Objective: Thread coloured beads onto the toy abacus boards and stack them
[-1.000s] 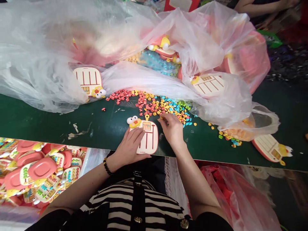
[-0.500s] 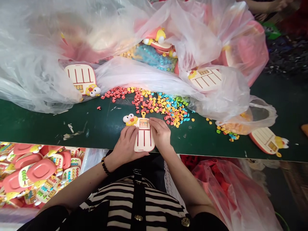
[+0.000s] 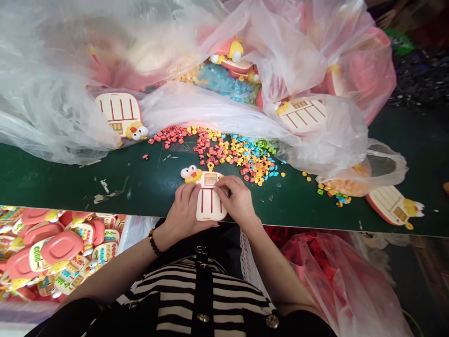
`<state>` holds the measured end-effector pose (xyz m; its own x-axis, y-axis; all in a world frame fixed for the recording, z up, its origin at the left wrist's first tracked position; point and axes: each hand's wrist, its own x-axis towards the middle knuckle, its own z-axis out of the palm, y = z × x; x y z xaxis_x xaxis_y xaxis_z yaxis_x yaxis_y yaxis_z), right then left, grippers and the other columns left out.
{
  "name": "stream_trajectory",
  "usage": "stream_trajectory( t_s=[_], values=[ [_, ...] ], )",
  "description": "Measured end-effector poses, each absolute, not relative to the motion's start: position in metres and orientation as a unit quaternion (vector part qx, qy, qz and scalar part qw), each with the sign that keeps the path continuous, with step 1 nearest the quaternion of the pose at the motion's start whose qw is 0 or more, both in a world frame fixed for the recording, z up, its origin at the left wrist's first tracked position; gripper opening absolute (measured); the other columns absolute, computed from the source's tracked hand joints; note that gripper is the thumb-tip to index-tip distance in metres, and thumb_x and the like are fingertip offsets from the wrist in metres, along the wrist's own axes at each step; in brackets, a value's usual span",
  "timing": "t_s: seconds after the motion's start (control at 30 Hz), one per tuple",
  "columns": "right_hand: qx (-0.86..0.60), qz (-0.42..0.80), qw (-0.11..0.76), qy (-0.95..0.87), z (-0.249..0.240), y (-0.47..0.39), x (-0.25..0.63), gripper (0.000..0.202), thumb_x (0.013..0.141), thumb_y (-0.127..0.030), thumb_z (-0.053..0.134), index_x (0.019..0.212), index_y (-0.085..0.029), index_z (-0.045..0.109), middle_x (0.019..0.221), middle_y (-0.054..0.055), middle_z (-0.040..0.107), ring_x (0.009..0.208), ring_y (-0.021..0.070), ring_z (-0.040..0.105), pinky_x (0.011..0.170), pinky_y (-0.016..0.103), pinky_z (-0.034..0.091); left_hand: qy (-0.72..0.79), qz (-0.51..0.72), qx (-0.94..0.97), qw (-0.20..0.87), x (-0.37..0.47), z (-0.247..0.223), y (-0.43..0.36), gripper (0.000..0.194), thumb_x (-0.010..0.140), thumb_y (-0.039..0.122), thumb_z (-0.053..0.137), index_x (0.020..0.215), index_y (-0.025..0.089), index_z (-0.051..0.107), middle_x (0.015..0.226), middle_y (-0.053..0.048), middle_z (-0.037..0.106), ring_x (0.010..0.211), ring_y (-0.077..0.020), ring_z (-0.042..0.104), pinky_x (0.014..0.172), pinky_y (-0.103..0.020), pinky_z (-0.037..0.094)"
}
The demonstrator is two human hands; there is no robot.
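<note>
A cream toy panel (image 3: 206, 206) with dark red slots, a small picture window and a yellow duck head (image 3: 191, 173) with bulging white eyes lies at the table's near edge. My left hand (image 3: 182, 208) grips it along the left side, thumb below its bottom edge. Thumb and fingertips of my right hand (image 3: 236, 199) pinch together over the panel's upper right, beside the window; whatever is between them is hidden. Just beyond the panel spreads a heap of small red, yellow, blue and green plastic pieces (image 3: 224, 150).
Clear plastic bags (image 3: 210, 105) of toy parts line the far side. More panels lie at left (image 3: 119, 110) and right (image 3: 389, 203). Below the green table (image 3: 63, 182), a bin of toys with coloured pieces (image 3: 59, 252) stands left, a pink-red bag (image 3: 326, 276) right.
My right hand has shifted from the panel's right edge onto its face, the fingertips now beside the window. My left hand keeps its hold.
</note>
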<state>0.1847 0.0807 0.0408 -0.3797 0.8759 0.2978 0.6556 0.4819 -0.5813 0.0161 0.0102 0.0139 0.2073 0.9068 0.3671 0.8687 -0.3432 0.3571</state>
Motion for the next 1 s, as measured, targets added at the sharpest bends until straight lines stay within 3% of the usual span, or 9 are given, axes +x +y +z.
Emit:
stream_trajectory(
  t_s=[0.13,0.23,0.37,0.47,0.53,0.73,1.0],
  values=[
    [-0.475,0.147,0.263,-0.826,0.039,0.079,0.186,0.032,0.093,-0.030,0.050,0.120,-0.019,0.063,0.127,0.012,0.063,0.119,0.0249,0.057,0.099,0.042,0.048,0.578,0.259,0.773,0.041,0.015,0.014,0.008,0.106,0.062,0.072,0.069,0.133,0.001,0.036,0.122,-0.026,0.048,0.119,-0.0392,0.042,0.100,-0.055,0.039],
    [-0.461,0.125,0.211,-0.853,0.029,0.060,0.186,0.038,0.095,-0.028,0.045,0.128,-0.016,0.058,0.137,0.014,0.056,0.131,0.0274,0.048,0.104,0.047,0.043,0.577,0.263,0.772,0.033,0.015,0.013,0.007,0.095,0.067,0.070,0.066,0.129,0.002,0.040,0.121,-0.025,0.049,0.119,-0.0379,0.042,0.101,-0.053,0.038],
    [-0.457,0.141,0.246,-0.843,0.025,0.037,0.181,0.041,0.094,-0.024,0.045,0.134,-0.018,0.053,0.136,0.013,0.057,0.131,0.0238,0.049,0.107,0.045,0.042,0.566,0.262,0.781,0.040,0.015,0.015,0.009,0.079,0.072,0.063,0.065,0.123,0.006,0.045,0.114,-0.020,0.052,0.113,-0.0338,0.045,0.101,-0.050,0.039],
    [-0.460,0.174,0.307,-0.815,0.030,0.046,0.179,0.036,0.093,-0.021,0.046,0.128,-0.023,0.059,0.121,0.008,0.068,0.115,0.0208,0.062,0.100,0.041,0.049,0.556,0.268,0.785,0.043,0.015,0.017,0.013,0.080,0.073,0.065,0.064,0.125,0.007,0.045,0.113,-0.019,0.053,0.112,-0.0333,0.046,0.101,-0.050,0.040],
    [-0.474,0.167,0.325,-0.801,0.033,0.060,0.180,0.035,0.093,-0.021,0.046,0.125,-0.024,0.061,0.121,0.008,0.068,0.115,0.0217,0.062,0.100,0.043,0.050,0.554,0.272,0.785,0.048,0.015,0.018,0.016,0.085,0.071,0.069,0.063,0.127,0.008,0.044,0.113,-0.019,0.053,0.111,-0.0337,0.047,0.100,-0.052,0.040],
    [-0.470,0.135,0.255,-0.834,0.024,0.069,0.186,0.036,0.094,-0.022,0.044,0.126,-0.021,0.060,0.129,0.010,0.063,0.127,0.0253,0.053,0.101,0.046,0.048,0.550,0.277,0.787,0.040,0.017,0.019,0.017,0.087,0.072,0.072,0.060,0.127,0.007,0.043,0.115,-0.019,0.051,0.110,-0.0328,0.049,0.100,-0.050,0.040],
    [-0.439,0.140,0.184,-0.868,0.017,0.048,0.176,0.055,0.094,-0.017,0.036,0.149,-0.022,0.030,0.154,0.011,0.034,0.146,0.0252,0.020,0.115,0.054,0.031,0.558,0.267,0.784,0.050,0.014,0.017,0.016,0.083,0.070,0.062,0.068,0.128,0.008,0.042,0.115,-0.019,0.051,0.112,-0.0341,0.047,0.099,-0.052,0.040]
  ],
)
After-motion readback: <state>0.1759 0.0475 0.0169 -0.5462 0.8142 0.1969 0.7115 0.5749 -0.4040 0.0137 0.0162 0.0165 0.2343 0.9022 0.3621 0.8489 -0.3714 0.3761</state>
